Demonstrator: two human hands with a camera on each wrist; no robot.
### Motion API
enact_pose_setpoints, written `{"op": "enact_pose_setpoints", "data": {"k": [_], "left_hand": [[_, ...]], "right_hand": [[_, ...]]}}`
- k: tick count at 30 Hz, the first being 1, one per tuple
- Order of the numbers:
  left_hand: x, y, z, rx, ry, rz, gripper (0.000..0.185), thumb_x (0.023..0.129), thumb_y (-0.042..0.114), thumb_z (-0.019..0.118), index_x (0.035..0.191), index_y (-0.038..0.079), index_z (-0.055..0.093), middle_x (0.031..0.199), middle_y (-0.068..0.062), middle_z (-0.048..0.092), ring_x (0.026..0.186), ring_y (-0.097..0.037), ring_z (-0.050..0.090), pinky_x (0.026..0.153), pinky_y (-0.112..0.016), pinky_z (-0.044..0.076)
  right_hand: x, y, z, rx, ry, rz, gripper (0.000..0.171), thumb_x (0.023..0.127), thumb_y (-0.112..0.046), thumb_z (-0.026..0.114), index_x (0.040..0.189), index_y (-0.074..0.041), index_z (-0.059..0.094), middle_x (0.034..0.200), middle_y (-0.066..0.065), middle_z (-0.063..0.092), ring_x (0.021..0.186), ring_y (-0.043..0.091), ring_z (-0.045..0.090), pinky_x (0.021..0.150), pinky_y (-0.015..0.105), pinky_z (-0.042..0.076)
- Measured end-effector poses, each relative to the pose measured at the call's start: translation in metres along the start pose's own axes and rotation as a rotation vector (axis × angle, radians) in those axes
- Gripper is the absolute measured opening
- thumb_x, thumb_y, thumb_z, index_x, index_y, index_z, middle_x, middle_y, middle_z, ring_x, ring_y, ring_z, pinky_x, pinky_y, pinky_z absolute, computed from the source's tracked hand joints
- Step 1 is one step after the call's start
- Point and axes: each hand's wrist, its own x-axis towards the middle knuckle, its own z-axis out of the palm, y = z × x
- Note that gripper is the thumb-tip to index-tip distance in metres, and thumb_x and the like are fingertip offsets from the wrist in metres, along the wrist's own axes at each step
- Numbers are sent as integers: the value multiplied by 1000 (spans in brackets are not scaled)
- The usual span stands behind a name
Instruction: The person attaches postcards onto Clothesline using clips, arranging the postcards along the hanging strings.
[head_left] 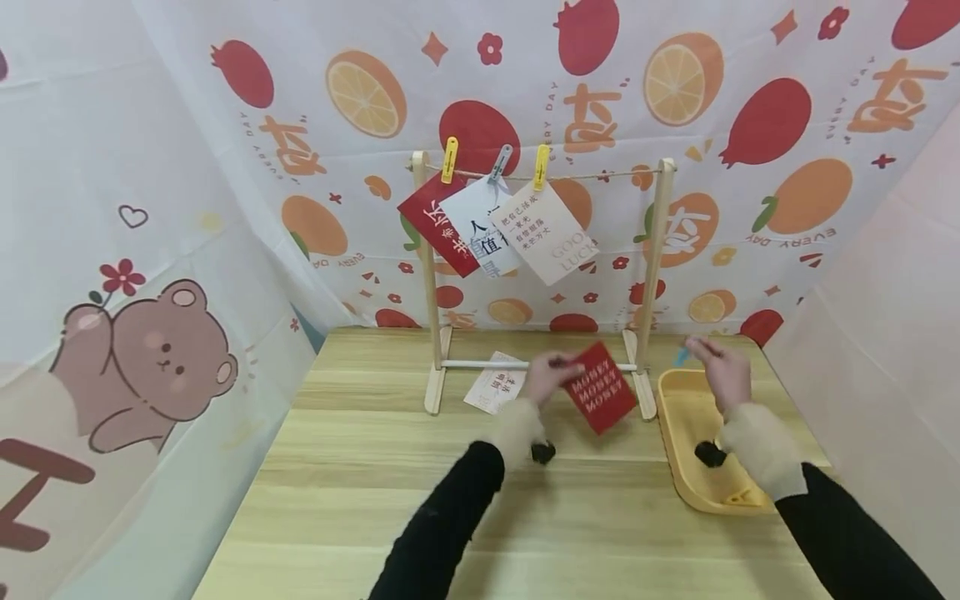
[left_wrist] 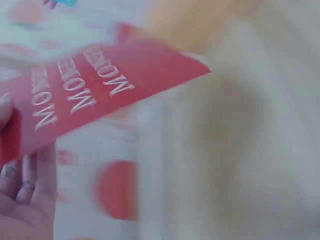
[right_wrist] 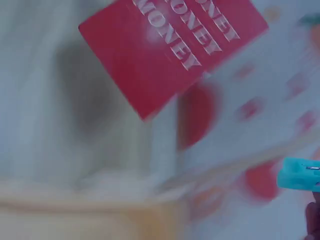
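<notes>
A red card (head_left: 600, 388) printed with the word MONEY several times is pinched at its upper left edge by my left hand (head_left: 546, 377). It is held off the table, tilted, in front of the rack's right leg. My right hand (head_left: 722, 371) pinches a small blue clothespin (head_left: 681, 357) above the far end of the yellow tray. The right wrist view shows the blue clothespin (right_wrist: 300, 174) at the right edge, apart from the red card (right_wrist: 170, 50). Three cards hang by clips from the string of the wooden rack (head_left: 429, 275); the frontmost is a cream card (head_left: 543, 233).
Another white card (head_left: 497, 382) lies on the table under the rack's lower bar. The yellow tray (head_left: 678, 479) stands at the right, with a yellow clothespin (head_left: 742, 498) inside. Patterned cloth (head_left: 375, 283) hangs behind the rack, and more cloth closes both sides.
</notes>
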Motion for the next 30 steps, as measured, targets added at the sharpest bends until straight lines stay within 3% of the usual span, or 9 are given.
{"op": "enact_pose_setpoints", "data": {"k": [3,6,9,12,15,18,25,30], "left_hand": [[10,60,-14,-110,74,99,32,77,18,74,102,3,63,93,-6,64,83,-20,60,79,-36,48],[18,116,-24,-128,153,171,37,76,26,75,104,6,63,94,-5,64,84,-19,61,81,-33,47],[25,159,-33,-103,223,220,36,75,28,75,103,7,64,94,-2,64,84,-16,61,77,-27,48],[30,187,-36,-54,273,255,32,77,27,75,100,7,67,93,-1,63,84,-14,59,73,-24,48],[34,201,-32,-56,299,240,30,78,26,74,100,8,68,92,0,63,86,-12,58,72,-23,47],[36,209,-26,-66,305,227,29,79,25,74,101,7,68,92,0,63,87,-11,58,72,-23,47],[40,217,-16,-41,311,218,22,80,22,72,96,8,68,92,1,63,88,-10,57,76,-23,45],[39,217,-13,-29,314,219,20,81,20,72,96,8,69,90,0,64,88,-10,57,76,-23,46]], "right_hand": [[15,-66,5,180,5,-96,44,86,-35,64,115,-1,63,99,-5,67,79,11,57,72,21,44],[33,-132,11,419,-28,-185,37,83,-22,69,112,1,64,89,-6,67,48,7,41,43,16,37],[47,-194,18,551,-76,-228,31,82,-18,69,109,-2,67,91,1,68,40,8,36,37,17,37],[59,-241,24,586,-100,-225,26,81,-19,69,103,-5,70,95,4,67,37,11,33,36,18,38],[70,-268,32,581,-114,-170,25,82,-20,67,103,-6,70,99,5,67,37,11,30,36,19,37],[79,-280,42,563,-111,-126,28,84,-20,65,106,-4,68,102,6,66,37,10,29,35,19,37],[91,-282,57,526,-121,2,31,87,-20,61,114,-4,65,113,9,63,34,8,24,35,20,40],[96,-282,62,493,-123,28,33,89,-20,58,117,-4,63,118,10,60,34,7,24,39,19,44]]}}
